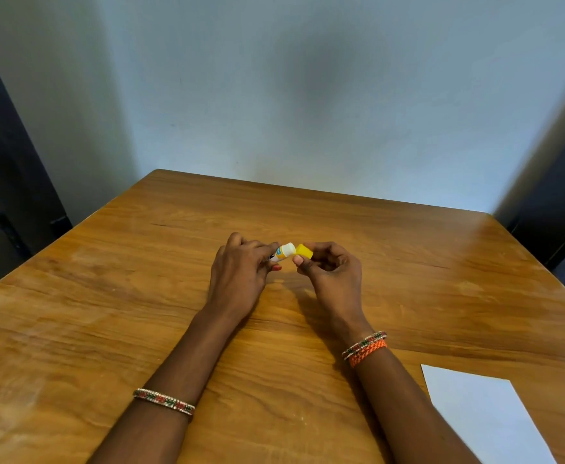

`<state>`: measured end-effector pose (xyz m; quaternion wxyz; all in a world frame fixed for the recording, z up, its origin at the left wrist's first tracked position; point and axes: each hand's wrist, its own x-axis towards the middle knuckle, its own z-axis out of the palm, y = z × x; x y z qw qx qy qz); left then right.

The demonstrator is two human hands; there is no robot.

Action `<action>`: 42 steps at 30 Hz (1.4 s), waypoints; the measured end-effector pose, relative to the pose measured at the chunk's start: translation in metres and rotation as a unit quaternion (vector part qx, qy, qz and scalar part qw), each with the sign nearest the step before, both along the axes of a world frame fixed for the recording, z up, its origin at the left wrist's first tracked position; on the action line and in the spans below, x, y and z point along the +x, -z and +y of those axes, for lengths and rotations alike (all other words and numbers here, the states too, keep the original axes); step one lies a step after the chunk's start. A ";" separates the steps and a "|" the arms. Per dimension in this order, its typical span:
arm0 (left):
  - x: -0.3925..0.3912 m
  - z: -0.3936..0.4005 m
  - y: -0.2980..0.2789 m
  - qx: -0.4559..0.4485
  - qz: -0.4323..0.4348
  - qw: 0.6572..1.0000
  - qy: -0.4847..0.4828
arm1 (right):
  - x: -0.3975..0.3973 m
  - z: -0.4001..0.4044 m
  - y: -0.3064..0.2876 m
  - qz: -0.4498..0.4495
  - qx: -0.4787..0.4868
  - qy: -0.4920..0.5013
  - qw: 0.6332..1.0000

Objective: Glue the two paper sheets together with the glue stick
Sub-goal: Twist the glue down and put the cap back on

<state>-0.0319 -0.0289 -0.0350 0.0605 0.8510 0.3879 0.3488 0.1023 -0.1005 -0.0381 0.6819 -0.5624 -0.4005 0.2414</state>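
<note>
Where the near edge of the wooden table (113, 296) runs toward its near right corner, a white paper sheet (482, 416) lies flat, cut off by the bottom of the view; whether it is one sheet or two stacked, I cannot tell. Both forearms reach forward from that near edge across the middle of the table. A beaded bangle (164, 401) circles the left forearm, and a matching bangle with an orange woven band (365, 349) sits at the right wrist.

Farther in, about the centre of the table and well apart from the paper, the two hands meet just above the wood. The left hand (241, 272) has its fingers curled round the body of the glue stick (283, 252), gripping it so that only the white end and a bit of the label show. The stick's long axis lies roughly level and runs left to right, its white open end pointing toward the right hand and tilted slightly toward the far edge. The right hand (328, 272) pinches the yellow cap (304, 252) between thumb and curled fingers. The cap's mouth faces the stick's white end, just beside it, almost touching.

Beyond the far edge stands a pale blue-grey wall (308, 95).
</note>
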 end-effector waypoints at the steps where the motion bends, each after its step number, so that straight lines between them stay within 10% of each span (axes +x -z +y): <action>1: 0.000 0.000 0.000 -0.001 0.006 1.000 0.002 | 0.000 0.000 0.000 -0.005 -0.004 0.000 1.000; 42: 0.004 -0.012 0.000 0.016 0.023 0.994 0.102 | 0.005 -0.008 -0.008 -0.181 -0.089 -0.031 0.979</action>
